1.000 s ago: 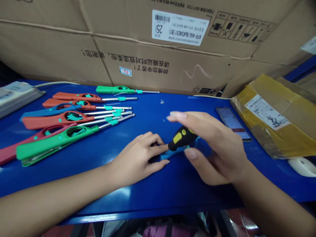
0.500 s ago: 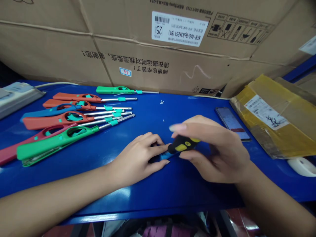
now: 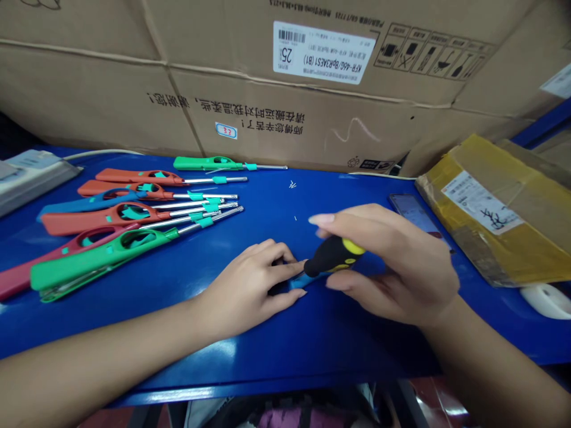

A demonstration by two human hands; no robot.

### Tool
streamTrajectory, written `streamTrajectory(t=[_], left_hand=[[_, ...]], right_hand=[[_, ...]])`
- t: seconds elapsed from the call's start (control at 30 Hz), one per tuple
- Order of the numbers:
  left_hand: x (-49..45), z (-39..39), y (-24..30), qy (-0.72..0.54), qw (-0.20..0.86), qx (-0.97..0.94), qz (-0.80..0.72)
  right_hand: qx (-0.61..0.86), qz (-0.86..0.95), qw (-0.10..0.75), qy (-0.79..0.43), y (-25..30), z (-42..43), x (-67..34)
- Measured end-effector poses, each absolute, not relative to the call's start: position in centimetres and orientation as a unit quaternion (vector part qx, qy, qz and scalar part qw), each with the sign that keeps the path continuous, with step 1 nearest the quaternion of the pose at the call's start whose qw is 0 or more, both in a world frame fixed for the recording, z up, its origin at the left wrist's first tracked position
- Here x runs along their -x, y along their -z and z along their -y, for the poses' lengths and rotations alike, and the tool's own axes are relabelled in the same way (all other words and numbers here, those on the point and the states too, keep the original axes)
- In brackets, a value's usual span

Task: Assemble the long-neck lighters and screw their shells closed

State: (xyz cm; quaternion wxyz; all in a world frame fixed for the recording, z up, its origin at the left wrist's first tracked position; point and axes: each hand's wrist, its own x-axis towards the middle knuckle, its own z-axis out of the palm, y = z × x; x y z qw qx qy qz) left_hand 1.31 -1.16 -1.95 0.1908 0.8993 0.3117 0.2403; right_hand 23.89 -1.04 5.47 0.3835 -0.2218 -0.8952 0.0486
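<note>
My right hand (image 3: 397,267) grips a black and yellow screwdriver (image 3: 334,254) by its handle, the tip pointing down-left at a light blue lighter body (image 3: 300,280) lying on the blue table (image 3: 267,339). My left hand (image 3: 250,285) presses down on that blue piece with curled fingers and pins it to the table. Most of the blue piece is hidden under both hands.
Several long-nosed lighters (image 3: 125,214) in green, orange, blue and red lie in a row at the left. Large cardboard boxes (image 3: 267,77) wall off the back. A phone (image 3: 419,217) and a yellow-taped parcel (image 3: 499,208) sit at the right, a grey device (image 3: 27,175) at far left.
My right hand has turned the screwdriver handle between its fingers, so the yellow markings have rotated. The left hand and the blue piece have stayed in place.
</note>
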Motion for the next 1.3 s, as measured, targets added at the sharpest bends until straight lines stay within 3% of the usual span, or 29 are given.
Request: streamTrajectory(t=[0.13,0.3,0.47,0.97,1.17,1.3], left_hand=[[-1.3,1.1,2.0,-0.235,0.200,-0.899,-0.310],[-1.2,1.2,1.9,-0.237,0.191,-0.902,-0.304],[-1.2,1.3,1.9,-0.229,0.198,-0.900,-0.314],[-1.4,1.5,1.8,-0.214,0.179,-0.901,-0.333],[-1.5,1.7,1.5,-0.207,0.186,-0.897,-0.344],[-1.3,1.7,1.7,-0.223,0.171,-0.901,-0.331]], right_hand=[[0.199,0.900,0.371,-0.115,-5.7,1.4,-24.0],[0.243,0.907,0.344,-0.021,-6.0,1.7,-24.0],[0.210,0.906,0.357,-0.089,-5.8,1.6,-24.0],[0.269,0.890,0.367,-0.018,-5.9,2.4,-23.7],[0.211,0.907,0.350,-0.099,-5.8,2.2,-23.6],[0.255,0.896,0.360,-0.039,-6.0,2.2,-23.6]])
